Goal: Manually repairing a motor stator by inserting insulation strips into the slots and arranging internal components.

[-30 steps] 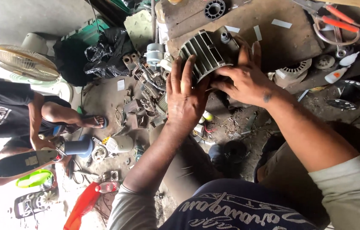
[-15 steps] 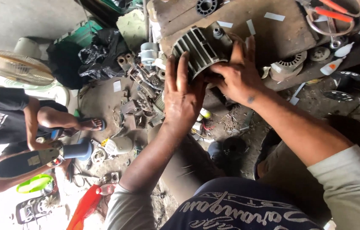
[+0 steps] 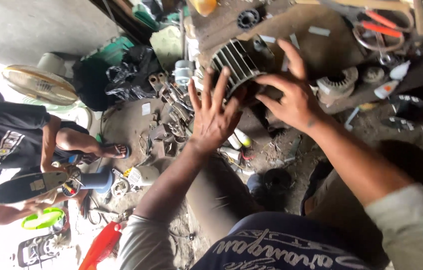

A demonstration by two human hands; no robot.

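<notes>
A round, dark, finned metal motor housing (image 3: pixel 239 62) rests at the edge of a brown wooden board (image 3: pixel 321 42). My left hand (image 3: pixel 214 112) presses against its lower left side with the fingers spread. My right hand (image 3: pixel 291 95) holds its right side, fingers wrapped over the rim. Both hands grip the housing between them.
Pliers with orange handles (image 3: pixel 384 25) lie at the top right. A motor stator (image 3: pixel 339 82) and a small white bottle (image 3: pixel 386 89) sit right of my hand. Metal scrap (image 3: pixel 171 110) litters the ground. Another person (image 3: pixel 16 142) sits at the left near a fan guard (image 3: pixel 39 85).
Both hands and the housing sit slightly higher in view. My left fingers have spread further over the housing, and my right fingers have shifted on its rim.
</notes>
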